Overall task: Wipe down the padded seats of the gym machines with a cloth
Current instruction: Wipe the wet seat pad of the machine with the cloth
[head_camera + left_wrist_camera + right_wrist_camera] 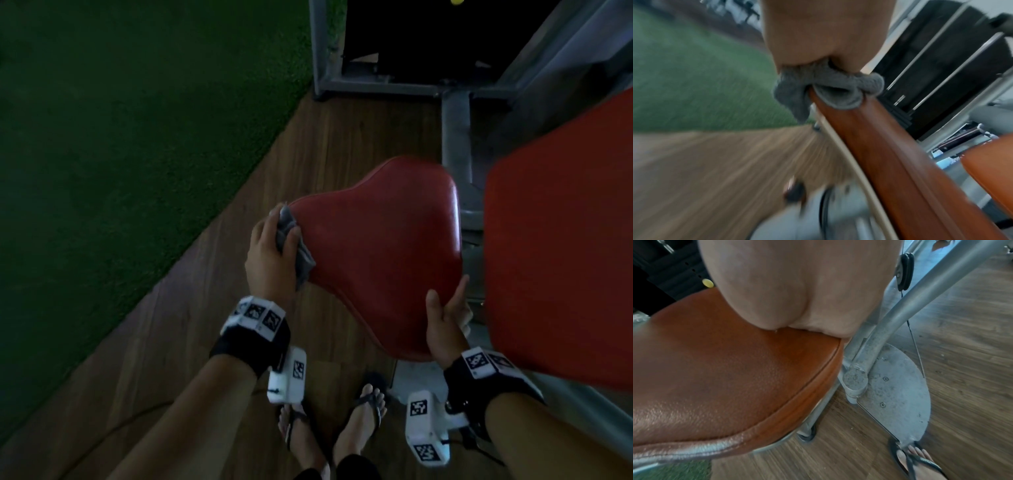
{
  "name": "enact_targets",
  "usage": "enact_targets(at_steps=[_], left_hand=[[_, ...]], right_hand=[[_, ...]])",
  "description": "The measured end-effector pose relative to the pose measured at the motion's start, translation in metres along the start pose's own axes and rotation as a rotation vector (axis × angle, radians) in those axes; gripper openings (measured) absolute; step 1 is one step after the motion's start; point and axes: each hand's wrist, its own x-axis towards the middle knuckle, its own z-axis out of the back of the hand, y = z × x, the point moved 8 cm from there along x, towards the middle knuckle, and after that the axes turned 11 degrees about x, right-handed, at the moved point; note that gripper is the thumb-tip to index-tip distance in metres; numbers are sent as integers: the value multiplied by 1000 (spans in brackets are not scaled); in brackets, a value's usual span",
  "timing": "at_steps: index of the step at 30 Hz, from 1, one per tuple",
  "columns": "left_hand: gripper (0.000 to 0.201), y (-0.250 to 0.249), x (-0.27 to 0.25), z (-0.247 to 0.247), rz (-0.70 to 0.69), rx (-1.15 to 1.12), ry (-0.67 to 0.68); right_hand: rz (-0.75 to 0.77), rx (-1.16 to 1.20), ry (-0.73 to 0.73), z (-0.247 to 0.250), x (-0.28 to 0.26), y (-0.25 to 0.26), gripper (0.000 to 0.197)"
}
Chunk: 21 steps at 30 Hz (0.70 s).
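Note:
A red padded seat (pixel 376 246) fills the middle of the head view. My left hand (pixel 272 243) grips a bunched grey cloth (pixel 296 251) and presses it against the seat's left edge. In the left wrist view, the cloth (pixel 830 87) wraps over the rim of the seat (pixel 879 154) below my left hand (pixel 824 32). My right hand (pixel 445 308) holds the seat's near right corner, thumb on top and the other fingers down the side. In the right wrist view, the palm of my right hand (pixel 797 285) lies against the edge of the seat (pixel 725 369).
A second red pad (pixel 561 240) stands close on the right. The grey machine frame (pixel 455 137) and black weight stack (pixel 411 34) are behind the seat. Green turf (pixel 120 137) lies to the left, beside the wooden floor (pixel 205 325). My sandalled feet (pixel 359 428) stand below the seat, by a metal base plate (pixel 898 389).

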Motion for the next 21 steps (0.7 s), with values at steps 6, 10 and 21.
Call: enact_targets(at_steps=[6,10,21], left_hand=[[49,-3,27,-5,1,-3,73],[53,-5,-8,-4,24,-48,41],[49,-5,13,-3,33,0,-22]], right_hand=[[8,-19,-8,1,2,0,67],[9,-26,-7,2,3,-1,67],[13,-26,40,-1,2,-5,68]])
